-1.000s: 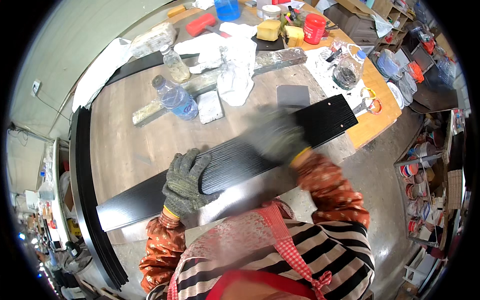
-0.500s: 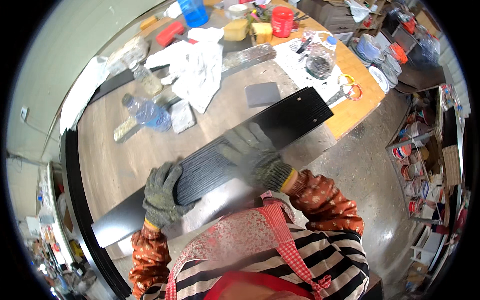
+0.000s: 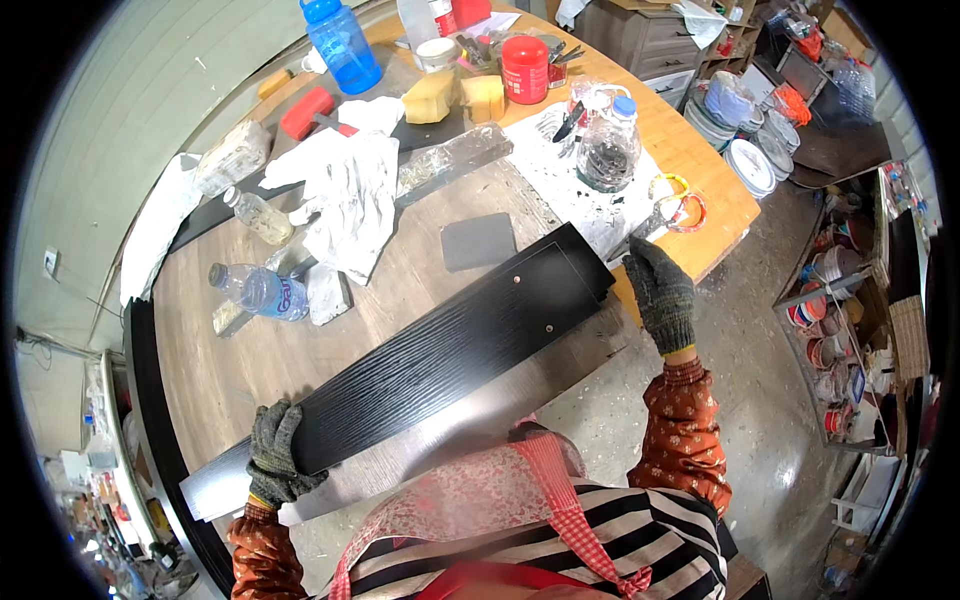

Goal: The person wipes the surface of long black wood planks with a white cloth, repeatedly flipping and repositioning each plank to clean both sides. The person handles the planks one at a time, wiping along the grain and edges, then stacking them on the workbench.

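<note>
left hand [image 3: 277, 455] clamps near end of black panel [image 3: 430, 365] | right hand [image 3: 660, 295] grips far end | panel spans between hands | risk: swinging end could knock glass jug [image 3: 605, 150] beyond right hand

1. Wooden workbench [image 3: 230, 350], worn grey-brown, orange-toned at far right corner.
2. Long black panel [image 3: 430, 365] lying across near edge.
3. Beyond panel: grey sanding pad [image 3: 478, 240], white rag [image 3: 345, 195].
4. Left of rag: clear plastic bottle [image 3: 255, 290].
5. Far behind rag: blue bottle [image 3: 340, 42], red can [image 3: 524, 68], yellow sponges [image 3: 432, 97].
</note>
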Demonstrator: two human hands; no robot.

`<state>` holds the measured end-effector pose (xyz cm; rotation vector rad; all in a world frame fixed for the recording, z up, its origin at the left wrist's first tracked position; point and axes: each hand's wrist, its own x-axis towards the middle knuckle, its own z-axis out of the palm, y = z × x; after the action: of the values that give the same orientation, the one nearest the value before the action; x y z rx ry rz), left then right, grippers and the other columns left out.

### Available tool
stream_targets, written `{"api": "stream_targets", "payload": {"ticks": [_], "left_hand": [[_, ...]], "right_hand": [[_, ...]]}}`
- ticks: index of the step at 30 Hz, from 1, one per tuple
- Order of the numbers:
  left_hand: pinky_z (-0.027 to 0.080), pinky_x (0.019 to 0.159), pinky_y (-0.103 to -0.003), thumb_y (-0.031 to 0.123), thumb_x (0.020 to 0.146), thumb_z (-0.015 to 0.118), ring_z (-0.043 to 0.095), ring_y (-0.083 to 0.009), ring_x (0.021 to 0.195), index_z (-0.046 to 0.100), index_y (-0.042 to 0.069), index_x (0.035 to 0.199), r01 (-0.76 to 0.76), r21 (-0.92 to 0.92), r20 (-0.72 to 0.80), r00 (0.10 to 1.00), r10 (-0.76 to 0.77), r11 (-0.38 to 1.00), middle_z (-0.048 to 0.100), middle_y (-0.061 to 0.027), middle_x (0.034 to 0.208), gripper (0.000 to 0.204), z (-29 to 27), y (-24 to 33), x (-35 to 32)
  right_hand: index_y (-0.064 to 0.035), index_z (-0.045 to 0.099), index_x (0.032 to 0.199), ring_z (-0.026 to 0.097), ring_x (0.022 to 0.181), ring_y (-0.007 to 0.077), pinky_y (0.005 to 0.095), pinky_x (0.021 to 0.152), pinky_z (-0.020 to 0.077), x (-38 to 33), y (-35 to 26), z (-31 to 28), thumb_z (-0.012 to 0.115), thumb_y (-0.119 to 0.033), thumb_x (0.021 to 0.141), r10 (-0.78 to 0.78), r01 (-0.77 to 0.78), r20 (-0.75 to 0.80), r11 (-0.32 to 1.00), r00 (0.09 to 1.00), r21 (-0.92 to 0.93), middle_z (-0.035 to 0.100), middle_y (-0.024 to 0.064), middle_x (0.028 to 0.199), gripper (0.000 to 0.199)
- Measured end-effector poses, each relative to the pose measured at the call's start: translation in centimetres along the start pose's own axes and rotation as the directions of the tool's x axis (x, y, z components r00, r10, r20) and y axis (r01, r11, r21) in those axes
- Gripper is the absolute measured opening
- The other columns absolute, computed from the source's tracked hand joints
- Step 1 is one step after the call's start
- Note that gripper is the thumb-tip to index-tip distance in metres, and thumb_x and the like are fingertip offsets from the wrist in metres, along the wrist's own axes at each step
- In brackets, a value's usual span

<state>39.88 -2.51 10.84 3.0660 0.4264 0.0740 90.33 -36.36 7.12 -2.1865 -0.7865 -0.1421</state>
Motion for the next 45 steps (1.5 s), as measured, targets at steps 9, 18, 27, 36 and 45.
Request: {"api": "stream_targets", "payload": {"ticks": [9, 18, 27, 36, 45], "left_hand": [[0.027, 0.110, -0.066, 0.044, 0.044, 0.088, 0.046, -0.0449, 0.123, 0.039, 0.009, 0.145, 0.081, -0.012, 0.086, 0.993, -0.080, 0.997, 0.046, -0.0222, 0.135, 0.118, -1.5, 1.7, 1.7], [0.029, 0.108, -0.068, 0.046, 0.044, 0.088, 0.046, -0.0426, 0.125, 0.041, 0.011, 0.144, 0.176, -0.004, 0.162, 0.971, -0.173, 0.984, 0.047, -0.0198, 0.136, 0.116, -2.8, 3.2, 3.1], [0.047, 0.099, -0.045, 0.037, 0.078, 0.081, 0.060, -0.0365, 0.115, 0.057, 0.001, 0.131, 0.218, -0.515, 0.061, 0.974, -0.219, 0.829, 0.063, -0.0199, 0.123, 0.068, -5.4, 2.4, 11.0], [0.051, 0.096, -0.037, 0.027, 0.081, 0.081, 0.064, -0.0254, 0.111, 0.063, 0.002, 0.125, 0.659, -0.607, 0.102, 0.619, -0.779, 0.444, 0.068, -0.0144, 0.120, 0.053, -0.4, -4.7, 10.0], [0.052, 0.091, -0.042, 0.037, 0.088, 0.065, 0.067, -0.0317, 0.101, 0.065, 0.005, 0.119, 0.821, -0.235, -0.206, 0.481, -0.852, 0.520, 0.069, -0.0166, 0.110, 0.044, -1.2, -10.3, 5.0]], "right_hand": [[-0.0039, 0.067, 0.115, 0.066, 0.098, 0.0349, 0.0427, 0.086, 0.0518, 6.8, 0.6, 4.3, 0.061, -0.024, 0.096, -0.316, 0.302, 0.132, 0.946, 0.940, 0.114, 0.069, 0.0170, 0.108, 0.028], [-0.0054, 0.069, 0.113, 0.066, 0.095, 0.0371, 0.0436, 0.084, 0.0516, 12.6, -2.7, 7.1, 0.061, -0.030, 0.095, -0.462, 0.451, 0.422, 0.883, 0.780, 0.134, 0.070, 0.0174, 0.105, 0.031], [-0.0073, 0.058, 0.134, 0.061, 0.115, 0.0351, 0.0433, 0.099, 0.0471, 14.7, -14.3, 9.1, 0.064, -0.029, 0.094, -0.565, 0.600, 0.699, 0.763, 0.439, 0.239, 0.064, 0.0201, 0.124, 0.046], [-0.0081, 0.041, 0.147, 0.051, 0.125, 0.0412, 0.0482, 0.104, 0.0415, 18.9, -22.5, 21.4, 0.070, -0.043, 0.084, -0.633, 0.708, 0.485, 0.705, 0.603, 0.040, 0.053, 0.0267, 0.134, 0.077], [-0.0081, 0.056, 0.134, 0.059, 0.113, 0.0367, 0.0474, 0.098, 0.0446, 10.6, -29.7, 23.9, 0.068, -0.035, 0.088, -0.853, 0.836, 0.409, 0.460, 0.324, 0.299, 0.061, 0.0182, 0.126, 0.055]]}}
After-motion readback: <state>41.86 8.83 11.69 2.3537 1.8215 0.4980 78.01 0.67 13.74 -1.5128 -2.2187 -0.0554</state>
